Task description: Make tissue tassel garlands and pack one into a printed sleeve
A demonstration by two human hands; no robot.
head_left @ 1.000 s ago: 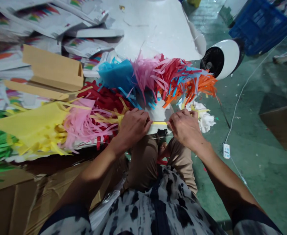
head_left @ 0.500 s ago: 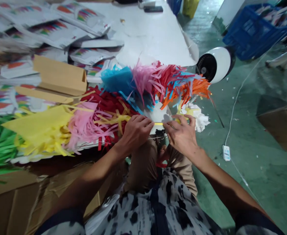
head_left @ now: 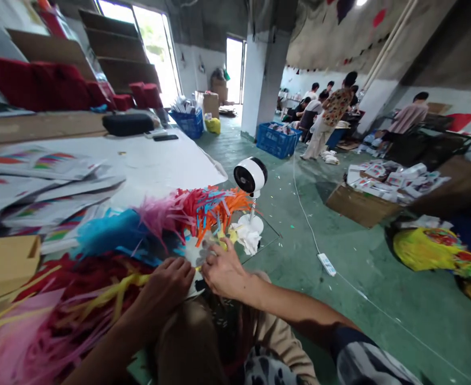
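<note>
My left hand (head_left: 170, 282) is closed, its fingers pressed on a yellow tissue-paper strip (head_left: 198, 269) at the near edge of the table. The right hand (head_left: 224, 271) grips the other end of that strip, thumb and fingers drawn together. Yellow fringe (head_left: 129, 282) trails from beside my left hand over a dark red tissue tassel (head_left: 83, 272). A pink tassel (head_left: 30, 331) lies nearer me at the left. Beyond my hands are a blue tassel (head_left: 109, 230), another pink tassel (head_left: 161, 214) and orange fringe (head_left: 235, 202). White crumpled tissue (head_left: 248, 239) sits right of my right hand.
Printed packets (head_left: 54, 160) and a cardboard box (head_left: 6, 264) cover the table's left. A black case (head_left: 127, 124) and a phone (head_left: 165, 137) lie farther back. A white fan (head_left: 251, 175), power strip (head_left: 326, 264), blue crate (head_left: 276, 140) and carton (head_left: 364, 204) stand on the floor. People work beyond.
My head has tilted up and turned right, bringing the room into view. Both hands stay on the yellow strip, close together as before.
</note>
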